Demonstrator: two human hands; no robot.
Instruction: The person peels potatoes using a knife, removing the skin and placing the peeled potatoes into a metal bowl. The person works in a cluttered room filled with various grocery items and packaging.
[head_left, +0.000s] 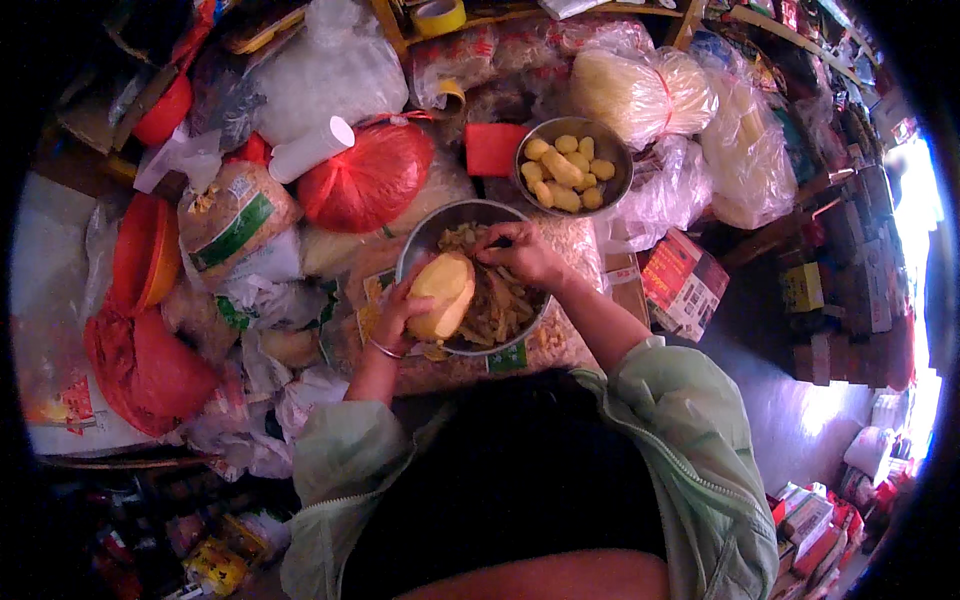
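My left hand (403, 311) is closed around a large peeled potato (441, 296), which it holds over the left side of a metal bowl (541, 319). Brown and yellowish peelings (499, 307) lie in that bowl. Just above and to the right of the potato is my right hand (521, 255), its fingers bent together over the bowl. Something small and dark shows at its fingertips; I cannot tell what it is. Beyond this hand, a smaller metal bowl (627, 182) holds several peeled potatoes (564, 169).
Filled sacks (566, 330) lie under the bowls. To the left are a red plastic bag (367, 176), a white roll (311, 150) and orange-red basins (146, 255). Bundles of noodles in clear plastic (645, 94) lie at the back right, and a printed red carton (684, 283) is at the right.
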